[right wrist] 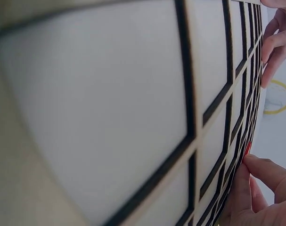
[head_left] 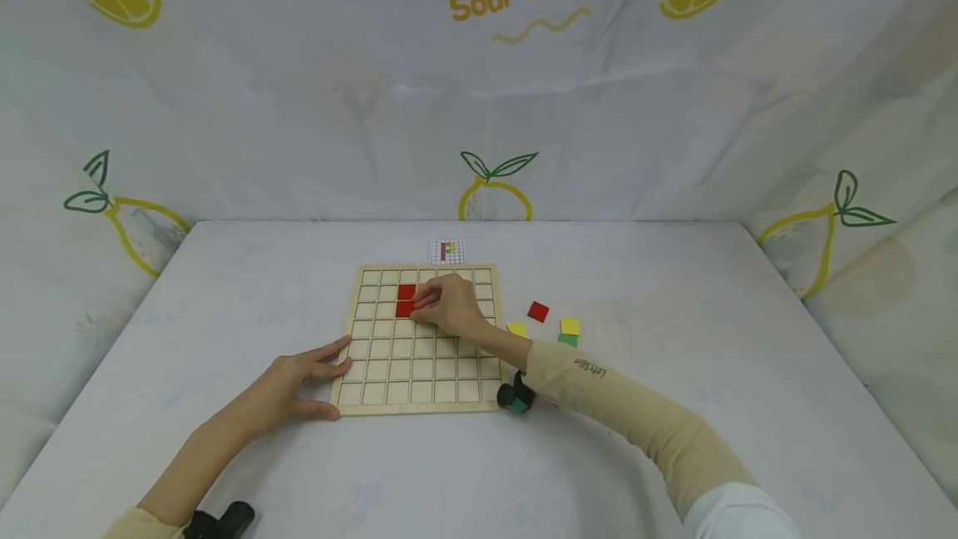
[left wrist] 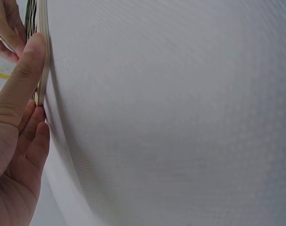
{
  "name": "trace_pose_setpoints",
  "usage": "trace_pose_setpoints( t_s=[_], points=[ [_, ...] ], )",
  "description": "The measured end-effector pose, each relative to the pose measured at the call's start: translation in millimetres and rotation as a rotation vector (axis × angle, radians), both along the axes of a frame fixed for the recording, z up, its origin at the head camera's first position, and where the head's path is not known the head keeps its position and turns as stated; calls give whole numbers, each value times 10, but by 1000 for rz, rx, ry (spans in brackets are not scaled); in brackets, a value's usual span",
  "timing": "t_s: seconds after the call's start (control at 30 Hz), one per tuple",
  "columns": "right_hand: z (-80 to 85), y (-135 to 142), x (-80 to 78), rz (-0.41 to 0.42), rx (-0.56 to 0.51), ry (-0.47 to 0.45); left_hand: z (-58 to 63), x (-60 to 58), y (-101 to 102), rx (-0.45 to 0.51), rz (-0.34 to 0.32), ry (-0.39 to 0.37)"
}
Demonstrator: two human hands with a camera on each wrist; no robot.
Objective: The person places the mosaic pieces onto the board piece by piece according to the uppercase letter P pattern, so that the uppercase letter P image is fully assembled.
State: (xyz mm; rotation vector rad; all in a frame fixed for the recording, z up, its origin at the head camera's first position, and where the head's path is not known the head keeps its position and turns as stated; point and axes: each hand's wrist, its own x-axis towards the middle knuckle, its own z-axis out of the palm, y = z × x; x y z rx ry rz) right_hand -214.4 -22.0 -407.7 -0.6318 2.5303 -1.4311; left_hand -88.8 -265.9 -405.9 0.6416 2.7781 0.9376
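Observation:
A square wooden grid board [head_left: 415,408] lies flat on the table. Two square red tiles sit in neighbouring cells near its top: an upper red tile [head_left: 407,291] and a lower red tile [head_left: 402,309]. My right hand [head_left: 452,306] reaches over the board, thumb and fingertips pinching the lower tile's right part. In the right wrist view a sliver of red tile [right wrist: 248,148] shows by the fingertips. My left hand [head_left: 295,381] rests against the board's left edge, fingers fairly straight and thumb near the front corner. The right hand and forearm hide some cells.
Right of the board lie a loose red tile [head_left: 538,311], a yellow tile [head_left: 516,329], another yellow tile [head_left: 570,327] and a green tile [head_left: 568,340]. A small printed pattern card [head_left: 446,251] lies behind the board. A white cloth wall with lemon prints rises behind the table.

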Motion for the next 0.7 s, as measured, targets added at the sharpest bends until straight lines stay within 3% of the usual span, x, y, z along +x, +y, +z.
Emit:
trace_pose_setpoints(
  t_s=[0.23,0.5,0.7],
  points=[
    [38,81,-2,0,-44,-72,5,-10,8,4,-8,-1],
    [209,288,-1,17,-204,-230,8,-13,-8,-5,-6,1],
    [236,491,-21,-4,-252,-292,3,-4,-15,-11,-6,2]
  ],
)
